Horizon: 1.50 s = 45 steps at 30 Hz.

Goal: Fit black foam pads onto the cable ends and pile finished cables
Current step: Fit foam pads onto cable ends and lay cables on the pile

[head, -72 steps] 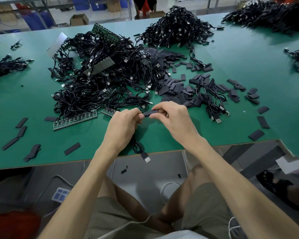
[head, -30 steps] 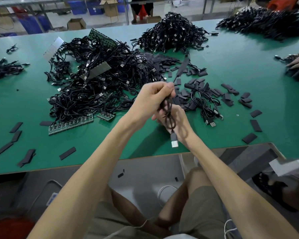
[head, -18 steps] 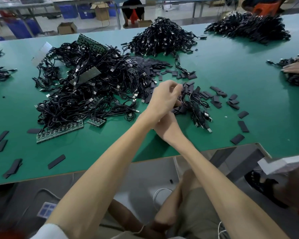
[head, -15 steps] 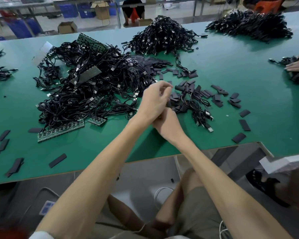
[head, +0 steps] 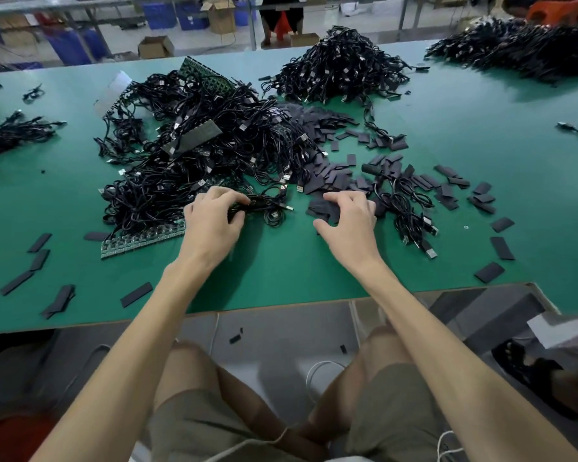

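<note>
My left hand [head: 214, 221] grips a coiled black cable [head: 267, 208] at the near edge of the big tangle of black cables [head: 197, 155]. My right hand [head: 347, 218] is curled over the loose black foam pads [head: 327, 181], with thumb and fingers closing on one pad [head: 326, 211] at the heap's near edge. Just right of that hand lies a small bunch of cables [head: 404, 201] with USB plugs showing.
The green table [head: 281, 271] carries green circuit-board strips [head: 141, 241], scattered pads at left [head: 37, 255] and right [head: 501, 248], and more cable heaps at the back [head: 341, 68] and far right [head: 521, 51]. The table edge is close to my knees.
Both hands were together over the right-hand cable bunch, holding a cable. They have since parted: the left now grips a cable at the tangle, the right has dropped onto the foam pads.
</note>
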Motion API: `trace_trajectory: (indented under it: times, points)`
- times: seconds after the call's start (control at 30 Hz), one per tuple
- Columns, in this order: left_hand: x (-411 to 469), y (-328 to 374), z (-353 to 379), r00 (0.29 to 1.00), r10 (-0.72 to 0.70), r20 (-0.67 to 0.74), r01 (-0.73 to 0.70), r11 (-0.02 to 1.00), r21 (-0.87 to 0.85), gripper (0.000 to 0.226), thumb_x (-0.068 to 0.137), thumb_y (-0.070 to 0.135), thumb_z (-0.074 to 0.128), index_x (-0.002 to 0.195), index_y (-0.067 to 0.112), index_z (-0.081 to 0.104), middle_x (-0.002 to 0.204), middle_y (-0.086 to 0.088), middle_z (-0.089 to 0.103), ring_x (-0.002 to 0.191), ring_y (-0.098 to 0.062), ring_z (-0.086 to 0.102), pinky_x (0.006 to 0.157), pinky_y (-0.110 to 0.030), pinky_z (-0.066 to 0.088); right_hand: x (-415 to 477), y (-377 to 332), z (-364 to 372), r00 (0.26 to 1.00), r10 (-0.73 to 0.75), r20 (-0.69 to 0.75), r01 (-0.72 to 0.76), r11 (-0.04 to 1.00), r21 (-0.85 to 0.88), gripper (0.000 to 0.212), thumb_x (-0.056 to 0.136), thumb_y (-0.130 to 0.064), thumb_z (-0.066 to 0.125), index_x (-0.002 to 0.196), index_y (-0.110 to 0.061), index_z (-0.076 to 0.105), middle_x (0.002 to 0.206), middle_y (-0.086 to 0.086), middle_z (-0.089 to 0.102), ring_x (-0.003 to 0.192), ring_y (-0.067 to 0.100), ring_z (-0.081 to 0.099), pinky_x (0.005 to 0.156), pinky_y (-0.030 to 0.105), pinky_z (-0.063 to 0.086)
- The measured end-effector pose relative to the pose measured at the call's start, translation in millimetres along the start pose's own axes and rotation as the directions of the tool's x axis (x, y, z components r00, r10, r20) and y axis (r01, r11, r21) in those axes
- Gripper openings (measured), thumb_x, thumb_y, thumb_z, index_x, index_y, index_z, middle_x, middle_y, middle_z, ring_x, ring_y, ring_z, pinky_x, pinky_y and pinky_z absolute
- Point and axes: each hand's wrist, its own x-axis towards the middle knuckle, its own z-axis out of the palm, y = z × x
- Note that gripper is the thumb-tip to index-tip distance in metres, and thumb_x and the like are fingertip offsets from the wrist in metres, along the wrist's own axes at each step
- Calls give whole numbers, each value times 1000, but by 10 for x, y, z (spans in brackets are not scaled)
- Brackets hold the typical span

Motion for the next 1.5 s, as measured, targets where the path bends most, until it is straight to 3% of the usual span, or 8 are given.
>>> trace_trajectory:
  times: [0.17,0.27,0.43,0.63,0.87,1.23,1.37,1.5]
  points:
    - [-97,-73,47,996,77,47,-77,997,11,34,96,28,69,129,29,65,134,5,56,126,-19,48,110,-39,20,7,20,24,999,-26,34,28,998,-61,43,91,-24,74,131,-17,63,132,4,51,128,24,37,107,34,26]
    - [-100,-49,94,997,65,28,-66,998,15,34,96,25,68,129,29,64,131,5,56,123,-20,47,97,-36,22,5,17,24,999,-28,35,30,998,-61,38,91,-23,72,128,-18,65,130,3,52,126,25,39,105,33,26]
    - [-135,29,129,995,85,44,-81,993,-86,34,94,27,71,128,26,65,120,3,55,114,-21,50,99,-43,40,-3,7,9,999,-24,39,26,998,-50,29,92,-23,72,121,-21,67,125,2,56,122,24,41,105,36,28]
    - [-197,97,51,982,134,137,-78,933,-352,49,85,40,79,129,24,63,119,8,57,106,0,59,86,-14,43,-7,9,5,999,-33,35,35,998,-46,28,93,-22,71,120,-21,68,125,2,57,122,24,41,104,36,29]
    - [-230,108,19,935,281,218,-164,884,-438,64,71,31,90,129,15,66,134,4,56,121,-6,55,95,-19,48,-38,-7,17,991,-127,45,129,991,-46,31,91,-25,73,121,-26,69,124,-4,55,121,19,38,99,30,25]
    - [-270,131,69,954,300,5,-280,897,-341,19,103,27,59,103,15,74,103,10,68,96,-1,63,82,-15,48,-141,-66,45,851,-493,178,513,854,-84,21,96,-24,70,115,-16,69,112,-4,66,113,21,49,99,38,34]
    - [-276,147,71,938,345,0,-331,900,-282,16,104,24,57,103,15,70,96,7,65,88,-6,60,75,-18,46,-178,-81,55,857,-491,158,495,869,11,8,98,-19,65,103,-12,67,90,-6,63,95,18,55,86,41,49]
    - [-293,167,84,932,362,25,-347,910,-225,14,99,25,65,107,13,65,101,6,63,97,-14,58,83,-27,46,-155,-57,70,881,-442,170,439,897,57,8,95,-23,68,93,-21,61,86,-8,55,82,6,56,77,28,49]
